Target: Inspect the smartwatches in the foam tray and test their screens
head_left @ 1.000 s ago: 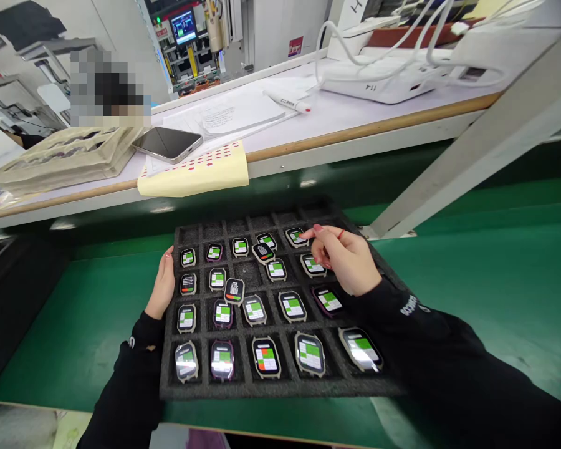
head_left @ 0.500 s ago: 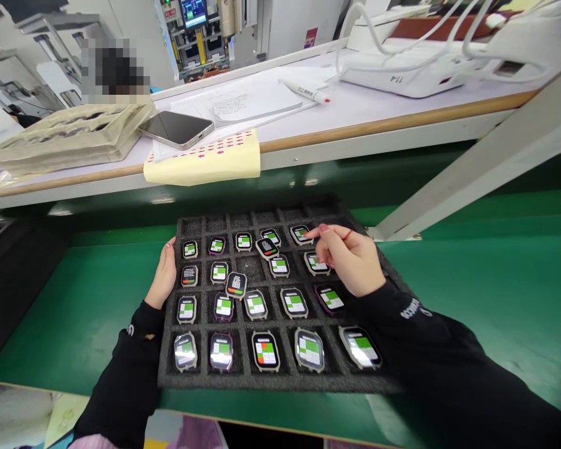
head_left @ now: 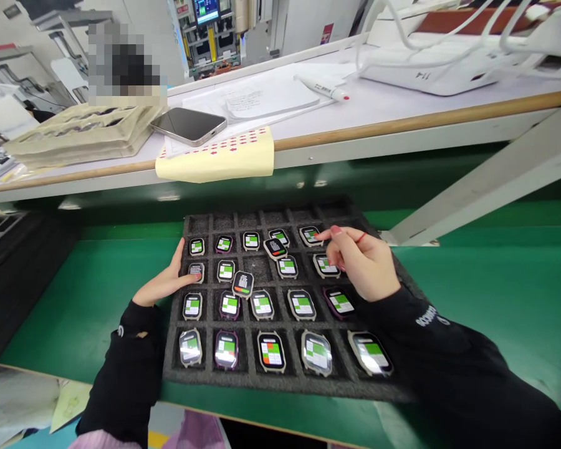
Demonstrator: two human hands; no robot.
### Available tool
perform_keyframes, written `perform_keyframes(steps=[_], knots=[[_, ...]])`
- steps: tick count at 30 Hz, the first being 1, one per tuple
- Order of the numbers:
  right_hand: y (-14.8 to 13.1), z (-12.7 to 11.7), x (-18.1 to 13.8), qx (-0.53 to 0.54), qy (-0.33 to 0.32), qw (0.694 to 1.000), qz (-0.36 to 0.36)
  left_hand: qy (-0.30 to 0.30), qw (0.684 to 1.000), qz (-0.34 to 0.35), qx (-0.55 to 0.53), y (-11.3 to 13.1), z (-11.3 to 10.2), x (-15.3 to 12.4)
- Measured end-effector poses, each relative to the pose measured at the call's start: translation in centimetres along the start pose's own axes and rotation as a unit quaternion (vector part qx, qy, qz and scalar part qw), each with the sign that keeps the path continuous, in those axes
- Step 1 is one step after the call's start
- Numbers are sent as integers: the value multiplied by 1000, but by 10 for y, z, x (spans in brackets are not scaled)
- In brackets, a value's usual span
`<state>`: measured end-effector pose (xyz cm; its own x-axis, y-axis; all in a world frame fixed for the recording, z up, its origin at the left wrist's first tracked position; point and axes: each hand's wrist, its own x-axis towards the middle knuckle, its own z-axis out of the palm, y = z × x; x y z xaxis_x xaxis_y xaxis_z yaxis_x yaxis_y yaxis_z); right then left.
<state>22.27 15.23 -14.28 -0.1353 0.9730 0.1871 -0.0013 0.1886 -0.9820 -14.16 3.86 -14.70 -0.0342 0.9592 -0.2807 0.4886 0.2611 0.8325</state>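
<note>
A black foam tray (head_left: 280, 388) holds rows of smartwatches without straps, most screens showing green and white blocks. My left hand (head_left: 161, 287) lies along the tray's left edge, its thumb stretched over the screen of a smartwatch (head_left: 196, 270) in the leftmost column. With the index finger out, my right hand (head_left: 367, 263) touches the screen of another smartwatch (head_left: 309, 235) near the back right; its other fingers curl above the smartwatch (head_left: 325, 264) in front. Two smartwatches, one dark-screened (head_left: 275, 249) and one tilted (head_left: 243, 284), lie across the dividers, showing text and a red-green bar.
The tray rests on a green work surface (head_left: 486, 299). Behind it, a shelf carries a phone (head_left: 189, 125), papers (head_left: 271, 100), a marker (head_left: 322, 87), a beige tray (head_left: 79, 134) and a white device with cables (head_left: 430, 78). A slanted metal post (head_left: 486, 174) stands right. Someone sits beyond.
My left thumb has moved from the tray's edge onto a smartwatch screen. My right index finger stays at the same smartwatch. The whole view has shifted slightly.
</note>
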Motion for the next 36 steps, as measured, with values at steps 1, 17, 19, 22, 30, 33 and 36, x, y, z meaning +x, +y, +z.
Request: perform_keyframes(steps=[1, 17, 19, 22, 30, 33, 36], knots=[[0, 0, 0, 1, 0, 1000, 0, -11, 1000, 1, 1, 1, 0, -1], [0, 1, 0, -6, 7, 1000, 9, -26, 999, -6, -36, 4, -1, -1], [0, 1, 0, -10, 7, 1000, 5, -26, 999, -3, -34, 3, -2, -1], [0, 1, -1, -12, 5, 1000, 3, -25, 999, -4, -36, 1, -3, -1], [-1, 0, -1, -8, 2, 1000, -3, 13, 997, -7, -76, -12, -6, 6], [-1, 0, -1, -6, 3, 1000, 1, 35, 996, -18, -85, -15, -4, 10], [0, -1, 0, -2, 3, 1000, 4, 42, 995, -18, -86, -14, -3, 10]])
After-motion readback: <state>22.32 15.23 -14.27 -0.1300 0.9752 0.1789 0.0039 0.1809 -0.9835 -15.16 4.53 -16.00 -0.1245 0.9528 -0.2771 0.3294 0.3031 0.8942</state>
